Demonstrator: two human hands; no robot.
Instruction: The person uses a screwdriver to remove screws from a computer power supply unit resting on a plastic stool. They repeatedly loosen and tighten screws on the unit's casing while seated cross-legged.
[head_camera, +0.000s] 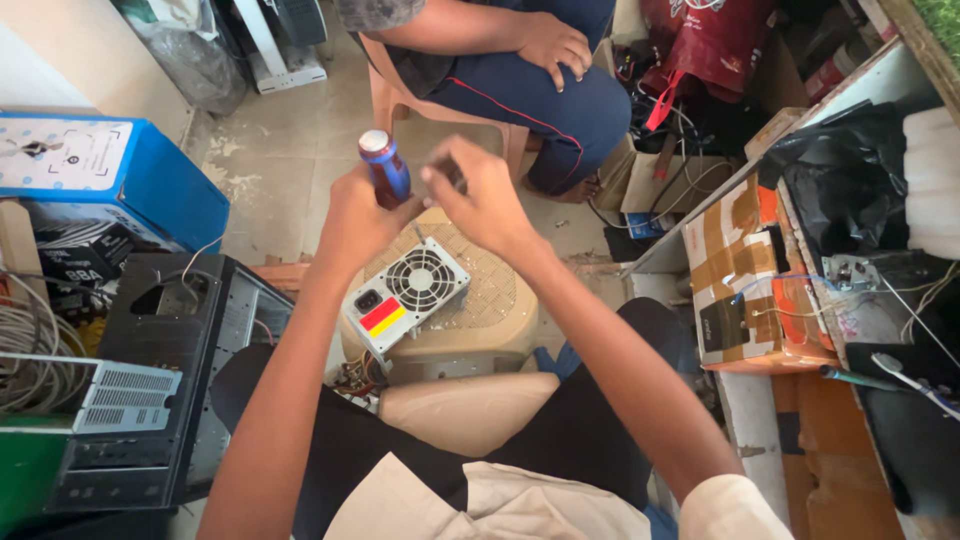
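The left hand has its grip closed around the lower part of a blue screwdriver handle. The handle stands near upright, its long axis vertical, red-and-white butt end toward the camera; the shaft is hidden below the hand. The right hand sits just beside it, fingers pressed together, pinching something small and dark that cannot be identified. Both hands hover above a grey power supply unit, fan grille up, lying on a beige plastic stool. A black computer case stands on the floor at left. Another person's hand rests on a knee beyond.
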